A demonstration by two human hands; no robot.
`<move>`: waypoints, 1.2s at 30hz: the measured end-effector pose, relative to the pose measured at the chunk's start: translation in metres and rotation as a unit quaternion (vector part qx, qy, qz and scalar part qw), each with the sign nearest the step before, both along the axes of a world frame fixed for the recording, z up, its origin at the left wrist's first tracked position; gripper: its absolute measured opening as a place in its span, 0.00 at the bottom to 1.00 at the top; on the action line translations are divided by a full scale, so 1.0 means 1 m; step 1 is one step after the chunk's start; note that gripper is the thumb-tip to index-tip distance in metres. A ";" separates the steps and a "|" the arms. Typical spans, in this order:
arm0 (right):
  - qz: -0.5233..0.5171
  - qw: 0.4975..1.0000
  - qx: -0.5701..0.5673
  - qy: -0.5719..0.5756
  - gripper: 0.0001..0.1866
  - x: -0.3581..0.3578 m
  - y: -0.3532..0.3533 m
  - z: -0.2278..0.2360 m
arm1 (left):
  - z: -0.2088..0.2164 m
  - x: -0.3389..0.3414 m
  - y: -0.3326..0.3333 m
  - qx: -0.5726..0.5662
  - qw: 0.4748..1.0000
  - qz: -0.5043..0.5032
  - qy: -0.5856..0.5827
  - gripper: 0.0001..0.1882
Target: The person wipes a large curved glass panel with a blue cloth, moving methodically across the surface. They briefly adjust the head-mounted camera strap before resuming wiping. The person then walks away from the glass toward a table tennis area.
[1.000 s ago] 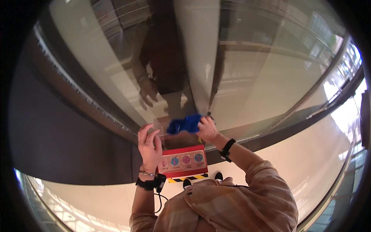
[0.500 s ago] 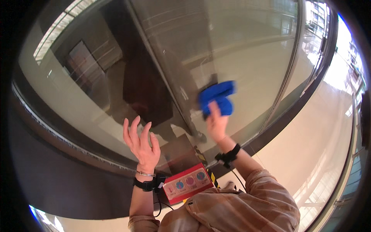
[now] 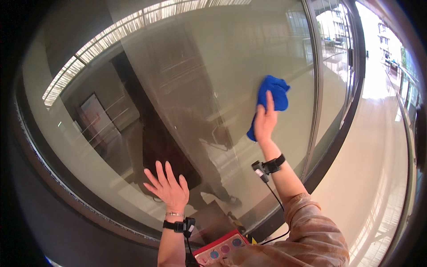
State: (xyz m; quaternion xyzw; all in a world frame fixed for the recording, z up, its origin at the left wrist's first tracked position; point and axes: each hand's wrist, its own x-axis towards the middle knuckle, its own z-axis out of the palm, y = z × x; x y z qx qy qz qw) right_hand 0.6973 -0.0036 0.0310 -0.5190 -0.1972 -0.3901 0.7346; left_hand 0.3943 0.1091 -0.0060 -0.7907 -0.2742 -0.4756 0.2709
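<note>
A bright blue cloth lies against a large glass pane, right of the middle. My right hand presses on it from the front, one finger stretched over the fabric. Part of the cloth hangs below the fingers. My left hand is raised lower down and to the left, empty, with its fingers spread. It is close to the glass, but I cannot tell whether it touches. Reflections in the pane show a dark figure and a bright slatted strip.
A dark metal frame borders the pane on the right. The dark sill and wall curve along the lower left. A red box with round coloured pictures stands below my hands. Pale floor runs along the right.
My right hand has moved the cloth up and to the right over the glass. My left hand's fingers, curled before, are now straighter and more spread. The view has shifted too.
</note>
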 end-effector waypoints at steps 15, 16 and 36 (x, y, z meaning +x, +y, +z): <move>-0.081 0.967 -0.055 -0.236 0.22 0.045 0.000 0.203 | -0.003 -0.008 0.005 -0.008 1.000 0.021 0.011 0.28; -0.144 0.964 -0.008 -0.223 0.21 0.067 0.000 0.225 | -0.003 -0.003 0.003 -0.003 1.000 0.013 0.006 0.29; -0.068 0.986 -0.152 0.024 0.27 0.112 -0.012 0.234 | -0.009 -0.011 0.010 -0.010 1.000 0.021 0.006 0.30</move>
